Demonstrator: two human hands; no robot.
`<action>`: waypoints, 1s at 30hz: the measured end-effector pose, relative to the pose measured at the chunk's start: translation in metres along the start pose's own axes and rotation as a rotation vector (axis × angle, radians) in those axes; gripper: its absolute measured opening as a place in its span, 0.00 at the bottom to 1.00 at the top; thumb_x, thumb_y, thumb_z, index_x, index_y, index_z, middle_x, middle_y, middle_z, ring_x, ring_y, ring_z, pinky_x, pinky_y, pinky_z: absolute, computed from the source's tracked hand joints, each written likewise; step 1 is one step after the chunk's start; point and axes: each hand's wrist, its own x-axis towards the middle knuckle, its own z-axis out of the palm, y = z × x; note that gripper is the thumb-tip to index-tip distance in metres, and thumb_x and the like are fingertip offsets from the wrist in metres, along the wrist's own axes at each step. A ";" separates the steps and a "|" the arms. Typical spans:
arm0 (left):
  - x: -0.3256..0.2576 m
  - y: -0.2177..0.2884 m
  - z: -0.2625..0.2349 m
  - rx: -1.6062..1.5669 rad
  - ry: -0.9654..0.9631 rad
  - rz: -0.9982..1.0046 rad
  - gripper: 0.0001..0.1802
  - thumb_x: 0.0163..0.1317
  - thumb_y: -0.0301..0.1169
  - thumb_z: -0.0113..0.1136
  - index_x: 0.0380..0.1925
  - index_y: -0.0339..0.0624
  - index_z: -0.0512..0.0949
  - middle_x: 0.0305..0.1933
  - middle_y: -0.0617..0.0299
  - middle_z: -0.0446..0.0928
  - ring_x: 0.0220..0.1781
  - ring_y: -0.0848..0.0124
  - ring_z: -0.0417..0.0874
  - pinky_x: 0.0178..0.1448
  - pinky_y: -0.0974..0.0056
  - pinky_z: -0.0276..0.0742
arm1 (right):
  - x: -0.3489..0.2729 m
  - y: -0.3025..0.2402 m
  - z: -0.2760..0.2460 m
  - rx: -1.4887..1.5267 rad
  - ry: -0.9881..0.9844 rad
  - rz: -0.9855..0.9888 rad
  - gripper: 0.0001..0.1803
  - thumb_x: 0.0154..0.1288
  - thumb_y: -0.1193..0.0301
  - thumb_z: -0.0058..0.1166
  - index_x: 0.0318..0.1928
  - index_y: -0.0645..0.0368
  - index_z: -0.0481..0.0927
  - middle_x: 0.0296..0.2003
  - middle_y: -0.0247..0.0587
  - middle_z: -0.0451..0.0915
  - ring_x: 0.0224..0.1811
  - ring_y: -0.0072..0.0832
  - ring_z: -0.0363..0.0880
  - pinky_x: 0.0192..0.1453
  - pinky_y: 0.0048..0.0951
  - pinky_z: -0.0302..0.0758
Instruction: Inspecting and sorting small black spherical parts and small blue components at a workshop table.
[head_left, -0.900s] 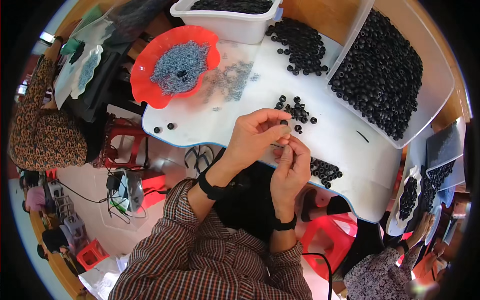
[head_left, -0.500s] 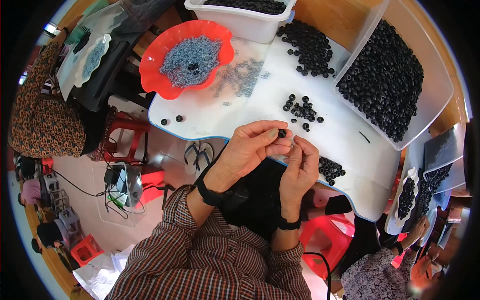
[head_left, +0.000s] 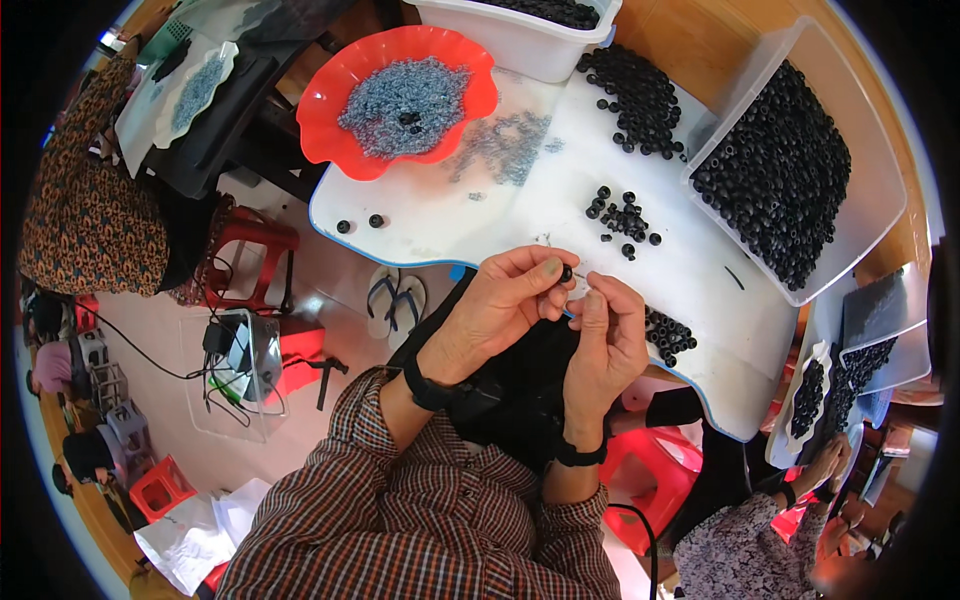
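Note:
My left hand [head_left: 505, 300] pinches a small black ring-shaped bead [head_left: 566, 272] between thumb and fingertips, just above the near edge of the white table [head_left: 500, 215]. My right hand [head_left: 608, 335] is closed beside it, fingertips touching the left hand's, holding something thin that I cannot make out. A small cluster of black beads [head_left: 623, 215] lies on the table just beyond the hands. Another cluster of beads [head_left: 668, 333] sits at the table edge to the right of my right hand.
A red wavy bowl [head_left: 330, 140] of small grey parts stands at the far left of the table. Clear bins [head_left: 860, 230] hold many black beads at right; a white tub [head_left: 520, 45] is at the back. Red stools, sandals and other seated people surround the table.
Both hands have stayed together at the table edge, working the bead; the view has shifted slightly so the table sits a little higher and to the right.

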 end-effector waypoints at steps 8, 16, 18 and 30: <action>-0.005 0.002 0.002 0.051 -0.013 0.011 0.13 0.69 0.32 0.58 0.49 0.36 0.80 0.32 0.63 0.77 0.31 0.76 0.77 0.37 0.71 0.74 | 0.001 0.001 0.008 0.024 -0.040 -0.043 0.06 0.70 0.79 0.53 0.46 0.66 0.78 0.45 0.41 0.77 0.38 0.20 0.78 0.41 0.19 0.75; -0.005 0.000 0.003 0.141 0.013 0.051 0.13 0.69 0.30 0.57 0.49 0.33 0.79 0.34 0.62 0.79 0.33 0.76 0.78 0.39 0.71 0.77 | 0.002 0.007 0.005 -0.055 -0.048 -0.065 0.06 0.68 0.81 0.55 0.44 0.65 0.79 0.43 0.41 0.78 0.38 0.22 0.78 0.43 0.21 0.75; -0.005 0.000 0.002 0.156 0.015 0.049 0.13 0.69 0.29 0.57 0.49 0.33 0.79 0.35 0.62 0.79 0.33 0.76 0.78 0.40 0.71 0.77 | 0.002 0.005 0.005 -0.067 -0.047 -0.066 0.06 0.67 0.81 0.55 0.44 0.65 0.79 0.42 0.41 0.78 0.38 0.23 0.78 0.43 0.22 0.75; -0.005 0.007 -0.006 0.416 -0.069 0.065 0.10 0.69 0.26 0.57 0.46 0.32 0.80 0.37 0.60 0.80 0.32 0.76 0.80 0.35 0.72 0.79 | 0.011 0.001 -0.015 0.135 -0.231 0.143 0.05 0.64 0.82 0.59 0.40 0.65 0.77 0.37 0.37 0.79 0.35 0.19 0.78 0.40 0.19 0.75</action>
